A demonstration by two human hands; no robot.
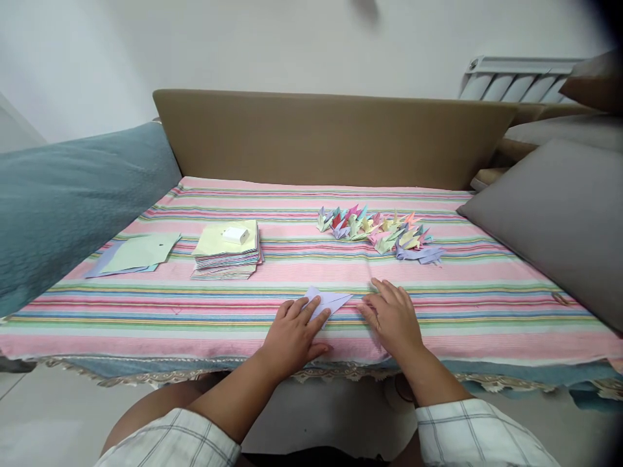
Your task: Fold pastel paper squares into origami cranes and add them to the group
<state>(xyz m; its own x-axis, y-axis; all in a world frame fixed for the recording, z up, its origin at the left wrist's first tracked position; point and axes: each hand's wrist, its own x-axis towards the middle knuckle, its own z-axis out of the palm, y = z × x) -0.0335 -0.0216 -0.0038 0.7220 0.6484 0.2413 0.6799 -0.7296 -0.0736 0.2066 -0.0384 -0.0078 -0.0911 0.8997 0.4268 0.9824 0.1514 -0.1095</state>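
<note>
A folded sheet of lavender origami paper (333, 299) lies on the striped cloth in front of me, its pointed end to the right. My left hand (298, 329) rests on the paper's left part, fingers spread and pressing it flat. Just right of the paper's tip, my right hand (390, 316) hovers or rests by the cloth, its fingers apart and nothing in them. Beyond it sits a cluster of folded paper cranes (384, 233) in many colours.
Left of centre stands a stack of square coloured paper (226, 256) with a small white block (235, 235) on top. Looser sheets (139, 253) lie farther left. A grey cushion (549, 214) borders the right, a blue-covered armrest (87, 194) the left, a brown backrest (331, 139) the rear.
</note>
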